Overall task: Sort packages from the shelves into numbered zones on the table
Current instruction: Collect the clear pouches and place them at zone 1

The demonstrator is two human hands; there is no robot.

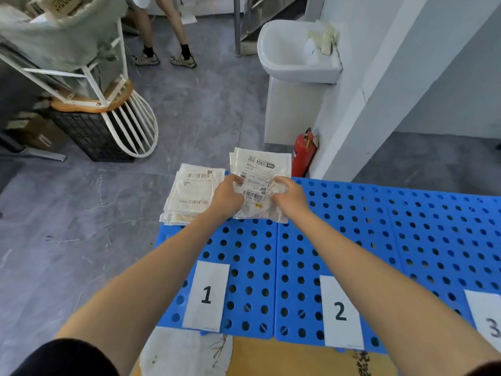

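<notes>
A blue perforated table (pixel 406 226) carries paper cards marked 1 (pixel 206 294), 2 (pixel 340 310) and 3 (pixel 488 321) along its near edge. At the far end of zone 1 lies a stack of white labelled packages (pixel 192 194), overhanging the table's far left corner. Just to its right, both hands hold a clear plastic package with a shipping label (pixel 257 169). My left hand (pixel 227 195) grips its left edge, thumb on the label. My right hand (pixel 288 195) pinches its crinkled right side.
A red fire extinguisher (pixel 303 153) stands on the floor beyond the table, beside a white pillar and washbasin (pixel 295 50). At far left a white wire rack (pixel 108 85) holds a sack of parcels above a black crate (pixel 89 134). Another person's legs (pixel 165 36) stand further back.
</notes>
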